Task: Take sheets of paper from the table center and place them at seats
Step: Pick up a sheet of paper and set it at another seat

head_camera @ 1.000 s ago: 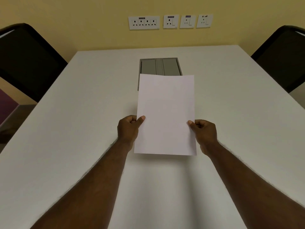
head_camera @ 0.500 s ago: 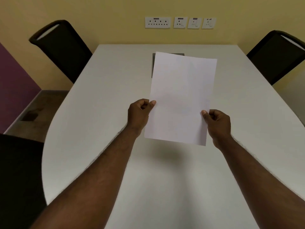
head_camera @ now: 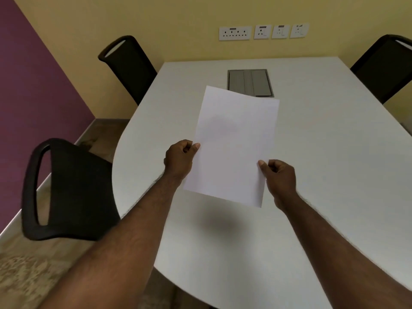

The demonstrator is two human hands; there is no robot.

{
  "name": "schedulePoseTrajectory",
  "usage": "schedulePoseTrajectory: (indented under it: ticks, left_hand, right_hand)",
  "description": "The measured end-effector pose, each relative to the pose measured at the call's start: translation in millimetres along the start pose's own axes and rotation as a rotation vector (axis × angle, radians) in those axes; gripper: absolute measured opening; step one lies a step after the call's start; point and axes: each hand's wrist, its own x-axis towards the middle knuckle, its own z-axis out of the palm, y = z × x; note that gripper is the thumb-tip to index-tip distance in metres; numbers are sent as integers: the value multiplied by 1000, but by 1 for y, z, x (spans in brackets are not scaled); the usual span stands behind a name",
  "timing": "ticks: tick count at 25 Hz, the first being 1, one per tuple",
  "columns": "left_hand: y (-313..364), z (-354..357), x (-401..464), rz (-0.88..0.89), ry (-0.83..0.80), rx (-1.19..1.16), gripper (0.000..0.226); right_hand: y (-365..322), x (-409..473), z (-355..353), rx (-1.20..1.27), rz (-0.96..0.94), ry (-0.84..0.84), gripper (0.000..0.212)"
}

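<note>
A blank white sheet of paper [head_camera: 234, 146] hangs in the air above the white table [head_camera: 323, 175], tilted a little clockwise, its shadow on the tabletop below. My left hand [head_camera: 179, 160] pinches the sheet's left edge between thumb and curled fingers. My right hand [head_camera: 281, 178] pinches its right edge lower down. No other sheets show on the table.
A grey cable hatch [head_camera: 249, 82] is set into the table beyond the sheet. Black chairs stand at the near left [head_camera: 71, 190], far left [head_camera: 129, 65] and far right [head_camera: 385, 65]. Wall sockets [head_camera: 263, 32] line the yellow wall; a purple wall is on the left.
The view has swung left and back, bringing the near left chair and purple wall into sight. Both hands still hold the sheet, which now sits lower and tilted over the table's left part.
</note>
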Motion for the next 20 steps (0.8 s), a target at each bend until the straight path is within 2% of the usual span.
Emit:
schedulePoseTrajectory:
  ticks: [5, 11, 15, 20]
  left_hand:
    - [-25, -57, 9, -1, 50, 203, 25]
    - [-61, -112, 64, 21, 41, 377, 22]
    - [-96, -136, 121, 42, -43, 406, 22]
    - [-135, -142, 176, 65, -116, 442, 23]
  right_hand:
    - [7, -37, 57, 8, 49, -96, 31]
    - [12, -53, 148, 19, 127, -133, 35]
    - [21, -52, 215, 13, 184, -95, 41]
    - [31, -44, 272, -19, 271, 16, 36]
